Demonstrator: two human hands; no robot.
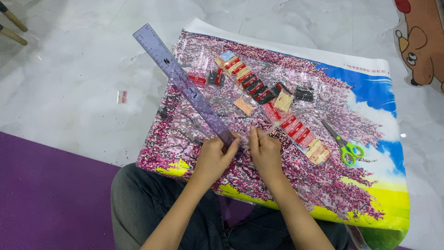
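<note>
Hands meet at the near end of a long, translucent purple plastic ruler [185, 83], low on a large bead-mosaic canvas of pink blossom trees, blue sky and yellow ground [370, 203] spread on a pale marble-look floor [69, 92]. The left hand [213, 156] is clamped on the ruler's near tip, fingers curled over its end. The right hand [266, 150] sits just beside it, fingertips pinched around something thin and pale; what it is cannot be told.

The ruler's long axis runs diagonally, up and to the left, away from the person, its far end reaching past the canvas's upper-left corner over the floor. The left hand is the nearer one and the only hand plainly gripping it; the right hand stands at the ruler's right edge.

Beyond the hands, to the right of the ruler, a row of small clear bead packets with red labels [259, 92] slants across the canvas, roughly parallel to the ruler but well apart from it. Green-handled scissors [344, 146] lie further right, closed, handles toward the person. One stray red-labelled packet [122, 96] rests on the floor to the left. A purple mat [46, 194] covers the floor near the person's grey-trousered knees [138, 203].
</note>
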